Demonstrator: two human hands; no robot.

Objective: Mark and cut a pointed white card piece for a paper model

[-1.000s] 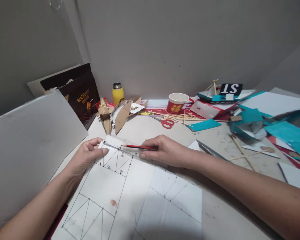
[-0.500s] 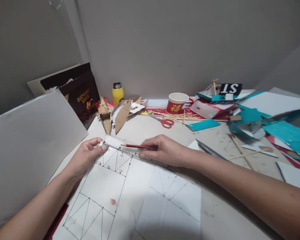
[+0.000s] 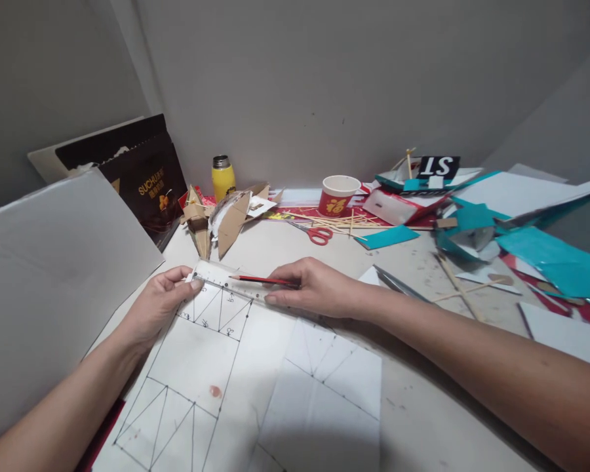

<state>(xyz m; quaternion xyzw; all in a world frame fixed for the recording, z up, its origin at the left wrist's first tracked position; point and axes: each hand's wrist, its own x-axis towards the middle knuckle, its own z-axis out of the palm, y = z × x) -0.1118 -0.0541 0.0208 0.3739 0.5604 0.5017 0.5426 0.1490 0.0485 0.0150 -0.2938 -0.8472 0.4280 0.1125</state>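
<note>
My left hand [image 3: 150, 308] is closed at the far-left end of a clear ruler [image 3: 214, 275], its thumb pressing on the ruler and the sheet's top edge. Between the fingers of my right hand [image 3: 314, 285] is a red and black pencil [image 3: 265, 280], its tip pointing left above the ruler. The right thumb rests on the ruler too. Under the ruler lies a white sheet [image 3: 191, 360] drawn with black triangle trusses, dots and small handwritten labels. A second sheet [image 3: 329, 419] with similar lines lies to its right.
A white board [image 3: 54, 262] and a dark box [image 3: 150, 187] stand at left. Behind are cardboard pieces [image 3: 233, 226], a yellow bottle [image 3: 223, 180], red-handled scissors [image 3: 319, 236], thin sticks [image 3: 344, 221] and a paper cup [image 3: 339, 196]. Teal scraps [image 3: 555, 262] clutter the right.
The view has turned slightly, so everything sits a little further left and higher. Both hands keep their hold, with little visible movement against the sheet.
</note>
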